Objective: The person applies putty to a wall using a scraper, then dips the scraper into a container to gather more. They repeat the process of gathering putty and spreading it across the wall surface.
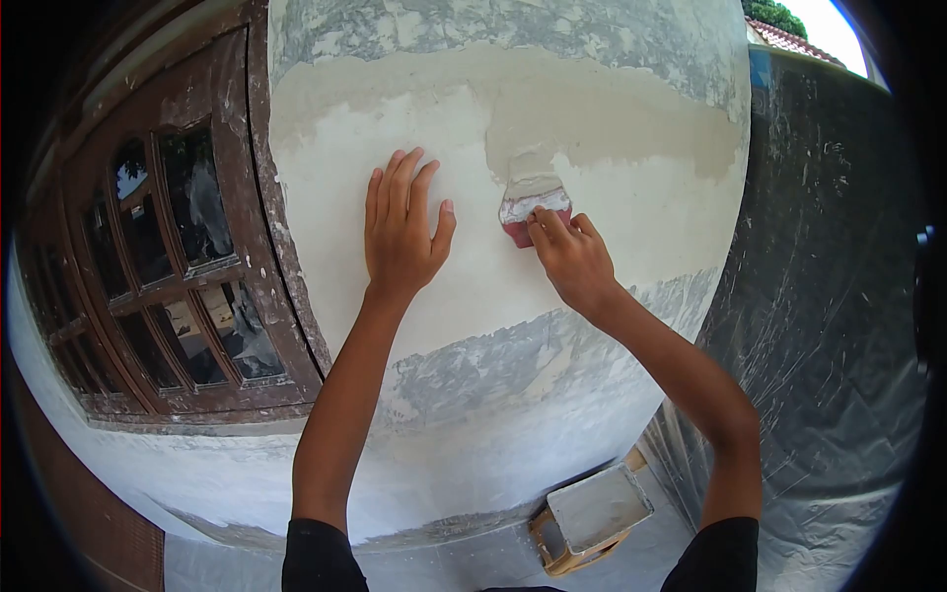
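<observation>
My right hand [570, 252] grips a small red scraper [520, 233] with whitish paste across its face, held against the wall [464, 266]. Just above the scraper lies a ridge of wet beige paste [533, 163], joined to a darker, damp-looking band. Off to the left, my left hand [404, 222] rests on the pale coated part of the wall, its fingers spread and pointing up, holding nothing. Rough grey patches show above and below the coated band.
A brown framed window [168, 257] with spattered panes is at the left. Dark plastic sheeting [829, 266] hangs at the right. Low down, a paste-smeared tray [602, 506] sits on a small wooden stool [567, 560]. Sheeting covers the floor.
</observation>
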The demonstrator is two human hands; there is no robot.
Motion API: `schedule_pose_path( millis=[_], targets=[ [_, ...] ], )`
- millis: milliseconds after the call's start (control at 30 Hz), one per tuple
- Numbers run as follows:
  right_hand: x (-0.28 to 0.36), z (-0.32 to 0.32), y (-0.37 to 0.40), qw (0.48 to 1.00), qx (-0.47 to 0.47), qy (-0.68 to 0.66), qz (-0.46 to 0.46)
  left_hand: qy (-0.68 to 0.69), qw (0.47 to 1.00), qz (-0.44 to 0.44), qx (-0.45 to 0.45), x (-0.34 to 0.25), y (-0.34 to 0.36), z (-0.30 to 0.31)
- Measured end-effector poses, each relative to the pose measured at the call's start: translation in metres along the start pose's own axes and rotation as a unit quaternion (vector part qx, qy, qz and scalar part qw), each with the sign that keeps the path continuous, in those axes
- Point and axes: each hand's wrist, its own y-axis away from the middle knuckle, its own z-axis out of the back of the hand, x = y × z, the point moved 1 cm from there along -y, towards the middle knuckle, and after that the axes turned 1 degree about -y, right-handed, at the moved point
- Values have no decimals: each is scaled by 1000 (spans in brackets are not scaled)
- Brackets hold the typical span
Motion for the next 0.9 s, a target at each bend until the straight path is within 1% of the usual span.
schedule_pose_path(
  millis=[133, 233, 267, 333, 367, 433, 467, 533, 567, 600, 633, 667, 733, 833, 867, 900],
  targets=[
    [5, 6, 15, 999, 16, -16, 27, 0, 1000, 0, 2, -1, 0, 0],
    [8, 13, 22, 995, -62, -64, 35, -1, 1000, 2, 6, -3, -2, 0],
    [9, 16, 23, 995, -63, -64, 34, -1, 1000, 1, 6, -4, -3, -1],
    [12, 24, 23, 991, -108, -75, 30, -17, 1000, 1, 8, -6, -3, -3],
    [10, 24, 23, 991, -108, -74, 30, -17, 1000, 1, 7, -7, -3, -4],
    [3, 21, 23, 984, -155, -76, 30, -39, 999, 7, 12, -9, -3, -6],
    [-1, 22, 20, 984, -157, -76, 30, -40, 999, 7, 12, -9, -3, -7],
    [-12, 26, 13, 972, -163, -169, -33, -68, 997, 3, 21, -10, -1, -8],
    [-17, 24, 8, 971, -163, -170, -33, -69, 997, 4, 21, -10, 0, -8],
    [-25, 21, 3, 947, -186, -238, -113, -74, 997, 4, 22, -11, 0, -8],
    [-32, 17, -2, 910, -206, -304, -191, -78, 997, 4, 24, -11, 0, -8],
    [-37, 14, -10, 910, -206, -306, -190, -80, 996, 5, 24, -12, 0, -8],
    [-45, 6, -25, 807, -255, -434, -308, -93, 995, 2, 25, -12, 1, -9],
    [-50, -7, -41, 792, -260, -451, -318, -94, 995, 3, 24, -11, 1, -9],
    [-48, -3, -45, 795, -240, -450, -327, -94, 995, 3, 24, -11, 1, -9],
    [-50, -5, -46, 796, -240, -451, -326, -95, 995, 4, 25, -11, 1, -10]
  ],
)
